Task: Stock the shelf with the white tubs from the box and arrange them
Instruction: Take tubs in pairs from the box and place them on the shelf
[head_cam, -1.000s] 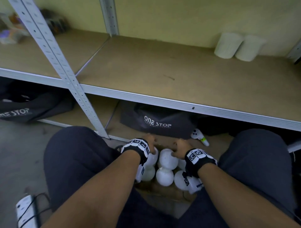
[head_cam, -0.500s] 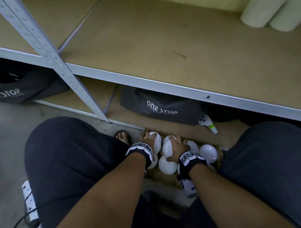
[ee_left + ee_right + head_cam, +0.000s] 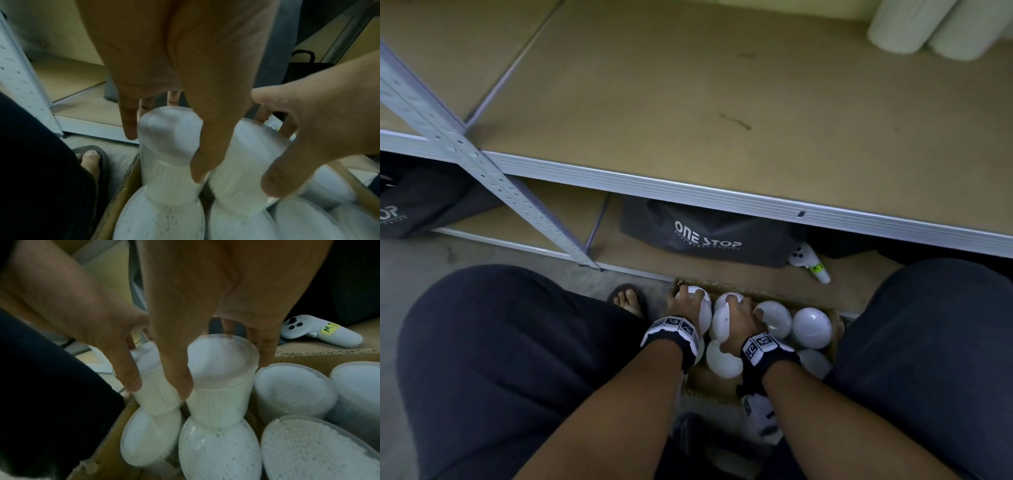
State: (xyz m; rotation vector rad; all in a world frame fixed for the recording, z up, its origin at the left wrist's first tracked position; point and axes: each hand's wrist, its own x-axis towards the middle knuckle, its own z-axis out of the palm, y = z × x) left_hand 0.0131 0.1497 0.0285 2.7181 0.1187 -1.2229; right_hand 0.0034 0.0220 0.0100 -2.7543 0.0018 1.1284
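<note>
An open cardboard box [image 3: 756,294] on the floor between my knees holds several white tubs. My left hand [image 3: 688,299] grips the far-left tub [image 3: 703,313], thumb on one side and fingers on the other. That tub [image 3: 168,146] stands higher than its neighbours. Beside it my right hand [image 3: 739,313] grips a second tub [image 3: 719,325], which is also raised [image 3: 220,386]. Other tubs [image 3: 811,327] remain in the box. Two more white tubs [image 3: 897,24] stand at the shelf's [image 3: 688,102] far right back.
The shelf's metal front edge [image 3: 722,195] runs above the box, and a slanted perforated post [image 3: 482,171] stands at left. Under the shelf lie a black "ONE STOP" bag [image 3: 705,236] and a white controller [image 3: 810,262]. My sandalled foot [image 3: 628,299] is left of the box.
My view has tipped down toward the box. Both hands went from reaching among the tubs to gripping one tub each, and those two tubs now stand higher than the others.
</note>
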